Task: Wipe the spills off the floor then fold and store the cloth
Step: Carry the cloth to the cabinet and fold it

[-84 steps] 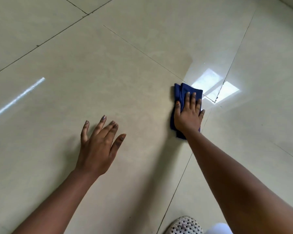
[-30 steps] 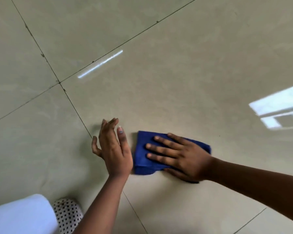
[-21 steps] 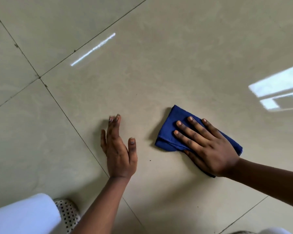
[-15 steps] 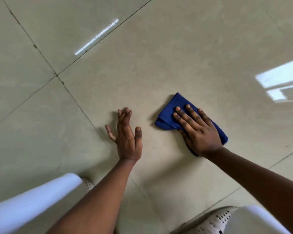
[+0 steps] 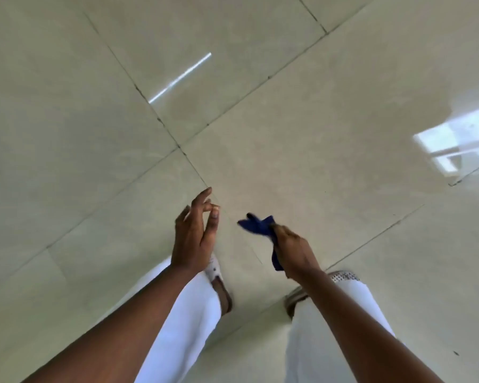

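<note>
- The right hand point(image 5: 293, 251) is closed around the blue cloth point(image 5: 256, 223) and holds it in the air, clear of the floor point(image 5: 315, 134)
- The cloth is bunched, not flat; one loose end projects from the fist toward the left hand point(image 5: 194, 239), and a second end hangs below the fist on its inner side
- The left hand is empty and loosely open: fingers curved, thumb apart from them, palm turned toward the cloth
- Key relation: the cloth lies directly to the right of the left hand, at about the same height, with a clear gap between the nearest loose end and the left fingertips point(image 5: 206, 193); they are near but not touching
- The long axis of the visible cloth runs roughly from the projecting end down through the right fist to the hanging end, on a diagonal across the line between the two hands
- The left hand is the nearer free hand; judged from this, the next step is for it to close the gap and take the projecting end so that the cloth can be spread and folded
- The tiles in view show reflections but no spill that can be made out; wiping appears finished, folding has not begun
- White trouser legs point(image 5: 188, 322) and patterned shoes point(image 5: 343, 277) stand below the hands
</note>
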